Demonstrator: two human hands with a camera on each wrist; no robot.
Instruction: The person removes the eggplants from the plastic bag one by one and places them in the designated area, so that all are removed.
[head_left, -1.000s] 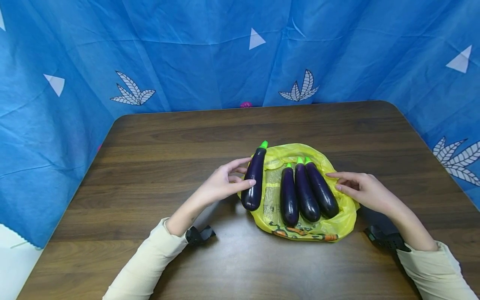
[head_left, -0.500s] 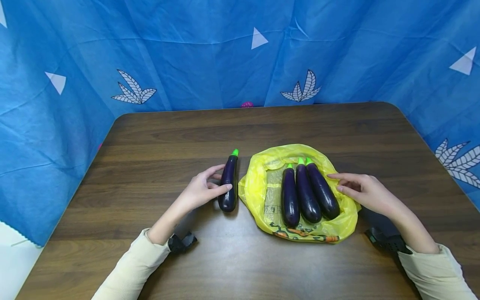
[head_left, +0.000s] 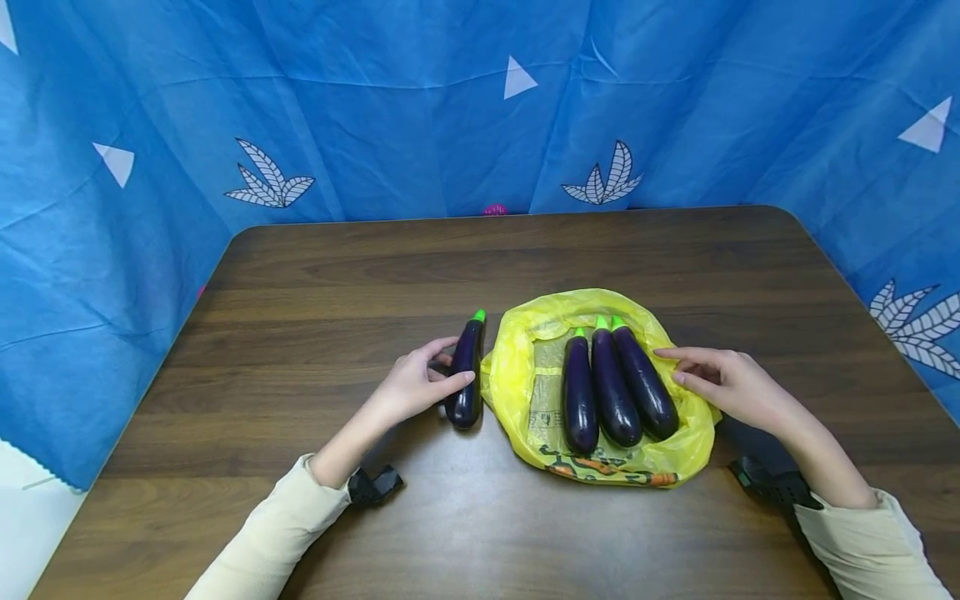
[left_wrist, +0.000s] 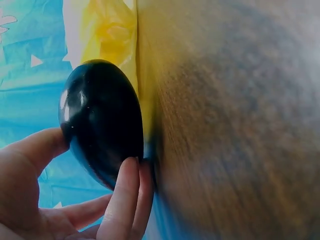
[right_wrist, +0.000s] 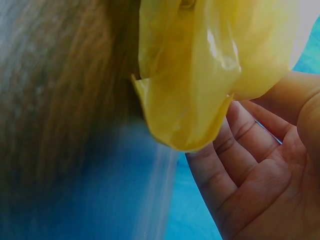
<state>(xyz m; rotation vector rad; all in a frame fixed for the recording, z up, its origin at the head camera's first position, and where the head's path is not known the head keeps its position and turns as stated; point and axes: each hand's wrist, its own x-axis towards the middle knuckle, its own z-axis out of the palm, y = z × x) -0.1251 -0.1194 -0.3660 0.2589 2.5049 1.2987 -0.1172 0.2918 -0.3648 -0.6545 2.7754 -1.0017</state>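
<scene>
My left hand grips a dark purple eggplant with a bright green stem end, between thumb and fingers. It is at the tabletop just left of an opened yellow plastic bag. The left wrist view shows the rounded end of this eggplant close to the wood; whether it rests there I cannot tell. Inside the bag, three more eggplants lie side by side. My right hand holds the bag's right rim by thumb and fingers. Bag folds partly hide those fingertips in the right wrist view.
Everything lies on a brown wood-grain table. A blue curtain with white leaf and triangle prints hangs behind and beside it. Each wrist wears a black strap, such as the left strap.
My left hand has carried the eggplant from over the bag's left edge leftward and down to the table, then slightly back right. The right hand has stayed at the rim.
</scene>
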